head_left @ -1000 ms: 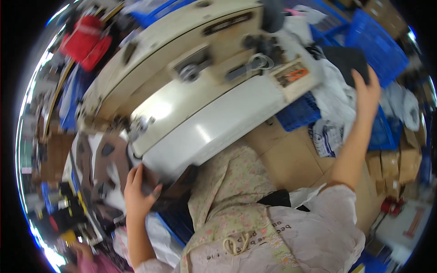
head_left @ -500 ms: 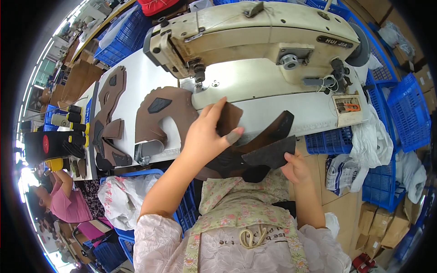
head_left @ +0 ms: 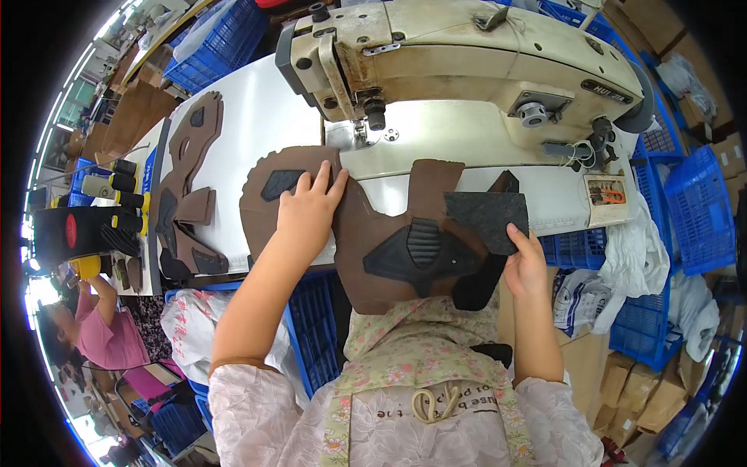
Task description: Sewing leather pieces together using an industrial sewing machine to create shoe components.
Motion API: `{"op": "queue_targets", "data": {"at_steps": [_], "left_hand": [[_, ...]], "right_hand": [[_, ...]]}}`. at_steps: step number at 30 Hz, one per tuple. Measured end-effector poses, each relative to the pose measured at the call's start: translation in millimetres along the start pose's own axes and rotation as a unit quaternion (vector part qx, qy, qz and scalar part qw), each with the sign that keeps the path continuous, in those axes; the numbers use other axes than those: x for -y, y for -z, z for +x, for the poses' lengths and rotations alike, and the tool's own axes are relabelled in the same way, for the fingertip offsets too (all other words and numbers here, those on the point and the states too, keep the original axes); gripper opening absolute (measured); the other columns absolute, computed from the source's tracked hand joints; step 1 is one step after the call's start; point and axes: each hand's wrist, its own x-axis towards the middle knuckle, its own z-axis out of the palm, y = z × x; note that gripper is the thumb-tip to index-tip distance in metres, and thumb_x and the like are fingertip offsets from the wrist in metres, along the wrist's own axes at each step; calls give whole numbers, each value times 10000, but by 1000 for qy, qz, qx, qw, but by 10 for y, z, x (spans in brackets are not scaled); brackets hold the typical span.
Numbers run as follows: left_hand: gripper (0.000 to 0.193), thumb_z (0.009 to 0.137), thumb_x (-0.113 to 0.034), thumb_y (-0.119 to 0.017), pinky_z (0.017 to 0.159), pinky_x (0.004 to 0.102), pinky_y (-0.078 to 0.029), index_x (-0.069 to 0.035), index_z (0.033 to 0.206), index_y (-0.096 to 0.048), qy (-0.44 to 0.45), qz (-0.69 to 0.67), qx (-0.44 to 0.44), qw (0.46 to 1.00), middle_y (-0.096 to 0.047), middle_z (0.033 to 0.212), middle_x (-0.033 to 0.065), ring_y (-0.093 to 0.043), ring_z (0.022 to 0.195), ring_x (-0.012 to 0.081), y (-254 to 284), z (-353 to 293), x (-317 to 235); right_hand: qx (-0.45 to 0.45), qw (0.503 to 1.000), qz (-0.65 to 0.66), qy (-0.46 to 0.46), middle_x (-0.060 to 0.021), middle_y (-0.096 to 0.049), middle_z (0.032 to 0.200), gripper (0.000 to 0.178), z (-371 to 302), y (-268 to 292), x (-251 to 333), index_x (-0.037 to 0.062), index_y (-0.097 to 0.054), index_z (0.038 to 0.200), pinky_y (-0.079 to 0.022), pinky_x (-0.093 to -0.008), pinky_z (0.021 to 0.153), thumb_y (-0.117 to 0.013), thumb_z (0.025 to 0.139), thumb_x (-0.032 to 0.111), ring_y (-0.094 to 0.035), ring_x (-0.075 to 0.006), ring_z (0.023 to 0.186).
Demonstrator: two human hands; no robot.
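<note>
A large brown leather-like cut piece [head_left: 362, 276] with a ribbed black patch [head_left: 424, 243] sewn on it spans the near edge of the white sewing table, partly over my lap. My left hand [head_left: 305, 222] lies on its left part with the fingers spread, near a small black inset [head_left: 283, 185]. My right hand [head_left: 527, 261] pinches the lower right corner of a black rectangular flap [head_left: 486, 220] between thumb and fingers. A brown tab [head_left: 434, 185] sticks up beside that flap. Beyond the piece stands a cream sewing machine [head_left: 451, 66], its presser foot [head_left: 360, 134] left of centre.
More brown cut pieces [head_left: 194, 144] lie stacked on the table's left. Thread cones [head_left: 124, 183] stand farther left, and a person in pink [head_left: 113, 331] works beyond. Blue crates [head_left: 700, 206] and cardboard boxes [head_left: 638, 389] are at the right. White bags [head_left: 226, 331] hang below the table.
The brown piece has been spread out flatter, showing its ribbed patch. My left hand has moved left from the brown tab onto the piece. My right hand still grips the black flap, now turned up.
</note>
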Motion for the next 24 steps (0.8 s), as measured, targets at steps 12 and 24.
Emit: {"op": "queue_targets", "data": {"at_steps": [12, 24], "left_hand": [[594, 841, -91, -547, 1047, 373, -428, 24, 1407, -408, -183, 87, -29, 979, -450, 1414, 250, -452, 1316, 361, -108, 179, 26], [602, 837, -82, -555, 1042, 534, -407, -54, 1423, -421, -118, -14, -54, 991, -426, 1447, 224, -398, 1351, 394, -137, 187, -293]], "right_hand": [[-52, 990, -109, 77, -96, -665, 1110, 283, 40, 23, 244, -45, -598, 1174, -468, -314, 922, -641, 912, 54, -625, -172, 1008], [44, 876, -395, 274, -103, -666, 918, 443, 24, -802, 229, -27, -604, 1208, -490, -302, 784, -751, 810, 102, -634, -179, 846]]}}
